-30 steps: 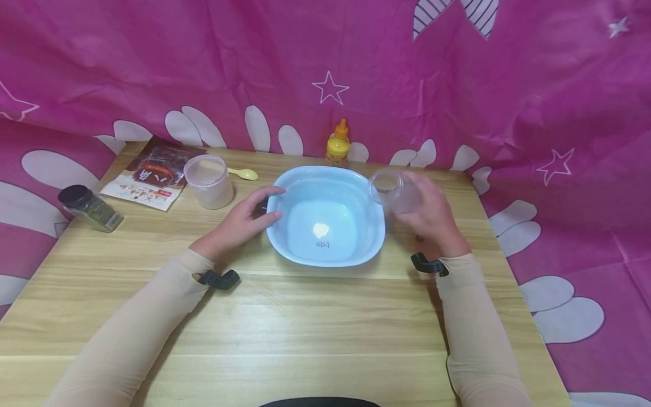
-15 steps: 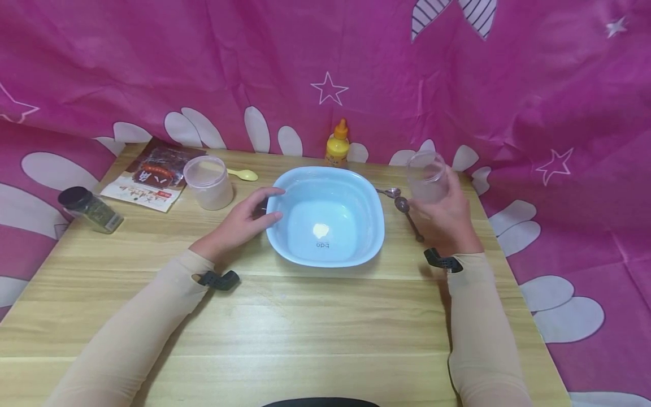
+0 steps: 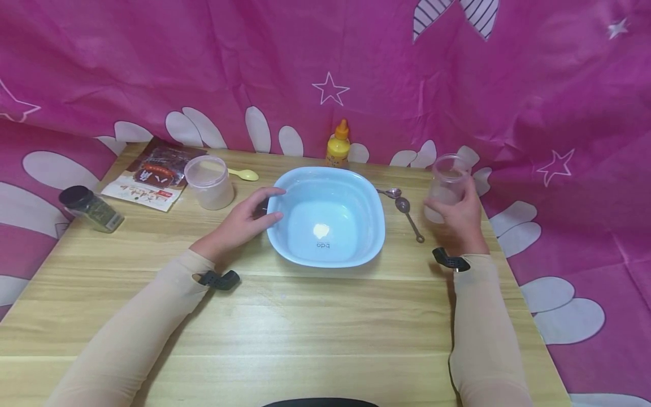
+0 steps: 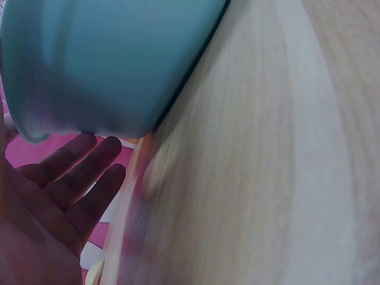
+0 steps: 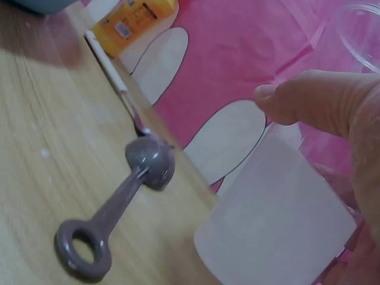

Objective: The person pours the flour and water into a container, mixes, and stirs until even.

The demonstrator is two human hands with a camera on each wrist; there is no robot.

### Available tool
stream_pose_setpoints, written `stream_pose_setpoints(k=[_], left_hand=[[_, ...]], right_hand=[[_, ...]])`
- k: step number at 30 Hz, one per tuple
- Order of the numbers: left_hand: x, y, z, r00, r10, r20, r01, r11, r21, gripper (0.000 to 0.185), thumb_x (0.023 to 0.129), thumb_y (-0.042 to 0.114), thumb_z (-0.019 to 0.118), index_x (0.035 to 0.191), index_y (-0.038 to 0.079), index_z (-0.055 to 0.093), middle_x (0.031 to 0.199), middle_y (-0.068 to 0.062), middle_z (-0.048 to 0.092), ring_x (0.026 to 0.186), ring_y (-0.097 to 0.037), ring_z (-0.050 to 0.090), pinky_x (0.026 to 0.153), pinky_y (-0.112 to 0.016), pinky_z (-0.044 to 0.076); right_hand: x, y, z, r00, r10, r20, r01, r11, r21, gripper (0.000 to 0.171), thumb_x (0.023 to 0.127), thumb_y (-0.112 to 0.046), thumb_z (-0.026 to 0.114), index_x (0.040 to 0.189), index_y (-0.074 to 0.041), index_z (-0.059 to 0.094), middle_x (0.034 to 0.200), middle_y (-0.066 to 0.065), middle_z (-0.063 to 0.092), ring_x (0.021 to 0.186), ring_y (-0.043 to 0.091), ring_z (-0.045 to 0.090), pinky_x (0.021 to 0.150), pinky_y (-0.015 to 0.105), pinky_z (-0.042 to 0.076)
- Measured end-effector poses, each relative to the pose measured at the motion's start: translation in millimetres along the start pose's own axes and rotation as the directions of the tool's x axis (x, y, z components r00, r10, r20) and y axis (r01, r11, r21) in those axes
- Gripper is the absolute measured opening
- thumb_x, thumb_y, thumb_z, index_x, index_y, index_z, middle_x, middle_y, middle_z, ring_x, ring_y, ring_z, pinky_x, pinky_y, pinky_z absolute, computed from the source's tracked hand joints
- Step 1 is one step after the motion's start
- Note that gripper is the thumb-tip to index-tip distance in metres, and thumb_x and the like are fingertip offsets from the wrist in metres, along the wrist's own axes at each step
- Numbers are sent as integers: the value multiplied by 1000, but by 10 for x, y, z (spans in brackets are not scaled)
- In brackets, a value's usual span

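A light blue plastic basin [image 3: 325, 254] stands mid-table. My left hand [image 3: 244, 217] is at its left side, thumb and index fingertips over the rim; in the left wrist view the other fingers [image 4: 89, 202] stretch out straight beside the outer wall. At the right, my right hand [image 3: 460, 212] grips a see-through, lidless plastic jar [image 3: 442, 192], upright and low over the table. Its lower part looks frosted [image 5: 273, 208] in the right wrist view, with the thumb across the near side. Left of the jar lies a dark grey spoon [image 3: 409, 219] with a ring-ended handle.
Behind the grey spoon lies a metal spoon [image 3: 391, 193], partly hidden by the basin. A yellow dropper-top bottle [image 3: 338, 150] stands at the back. Leftward are another plastic jar [image 3: 209, 189], a yellow spoon [image 3: 246, 174], a brown-white packet [image 3: 152, 178] and a black-capped spice bottle [image 3: 91, 209].
My right hand has carried the jar rightward from the basin's right rim and brought it upright and lower near the table's right side, uncovering the two spoons. The left hand has stayed put.
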State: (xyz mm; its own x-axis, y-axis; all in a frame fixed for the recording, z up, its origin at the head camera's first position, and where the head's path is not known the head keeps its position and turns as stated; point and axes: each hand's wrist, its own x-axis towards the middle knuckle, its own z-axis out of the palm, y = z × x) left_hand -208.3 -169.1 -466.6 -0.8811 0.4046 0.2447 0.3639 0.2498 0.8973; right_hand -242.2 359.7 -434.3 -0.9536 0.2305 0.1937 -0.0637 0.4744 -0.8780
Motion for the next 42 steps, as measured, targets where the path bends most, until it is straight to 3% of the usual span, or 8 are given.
stream_pose_setpoints(k=[12, 14, 18, 23, 30, 36, 42], left_hand=[[0, -6, -7, 1000, -2, 3, 2, 1000, 4, 55, 109, 20, 73, 161, 15, 55, 163, -12, 55, 144, -33, 58, 114, -37, 55], [2, -7, -8, 1000, -1, 4, 1, 1000, 7, 55, 109, 20, 73, 161, 15, 56, 163, -11, 55, 144, -33, 58, 115, -39, 55], [7, -9, -2, 1000, 3, 7, -3, 1000, -16, 55, 109, 18, 73, 160, 14, 56, 162, -12, 56, 140, -34, 61, 108, -33, 59], [11, -8, 6, 1000, 8, 12, -7, 999, -36, 56, 109, 17, 73, 161, 13, 55, 162, -14, 55, 139, -36, 62, 105, -30, 59], [4, 6, 2, 1000, -10, 7, 10, 1000, -17, 56, 109, 20, 73, 161, 15, 55, 163, -12, 55, 141, -35, 61, 111, -40, 58], [7, 11, 1, 1000, -6, 3, 6, 1000, -11, 56, 109, 20, 72, 162, 14, 55, 164, -12, 54, 145, -35, 56, 116, -55, 53], [2, 8, -1, 1000, -8, -3, 8, 1000, -9, 55, 109, 20, 73, 161, 15, 55, 163, -11, 55, 145, -33, 56, 116, -57, 53]], right_hand=[[45, 148, 107, 997, 73, -33, -66, 980, 190, 101, 86, -18, 99, 166, -33, 40, 164, 0, 50, 151, 18, 44, 131, 42, 32], [55, 164, 128, 995, 98, -37, -88, 975, 203, 99, 87, -21, 99, 165, -36, 40, 165, 0, 48, 152, 19, 42, 132, 42, 30], [70, 186, 151, 989, 138, -48, -126, 970, 207, 100, 89, -27, 98, 166, -38, 36, 169, 2, 45, 154, 20, 40, 133, 41, 28], [72, 195, 174, 991, 118, -55, -103, 970, 221, 100, 91, -25, 96, 167, -36, 32, 169, 6, 44, 153, 22, 42, 132, 40, 32], [86, 196, 225, 996, 91, -17, -86, 973, 216, 93, 99, -29, 89, 169, -41, 28, 171, 10, 43, 154, 27, 45, 129, 49, 41], [76, 176, 257, 999, 52, -10, -49, 978, 203, 91, 102, -27, 85, 170, -40, 27, 172, 10, 43, 157, 30, 44, 129, 50, 40], [63, 162, 274, 999, 48, 2, -48, 985, 164, 91, 104, -27, 82, 172, -38, 22, 174, 14, 41, 159, 34, 42, 131, 49, 37]])
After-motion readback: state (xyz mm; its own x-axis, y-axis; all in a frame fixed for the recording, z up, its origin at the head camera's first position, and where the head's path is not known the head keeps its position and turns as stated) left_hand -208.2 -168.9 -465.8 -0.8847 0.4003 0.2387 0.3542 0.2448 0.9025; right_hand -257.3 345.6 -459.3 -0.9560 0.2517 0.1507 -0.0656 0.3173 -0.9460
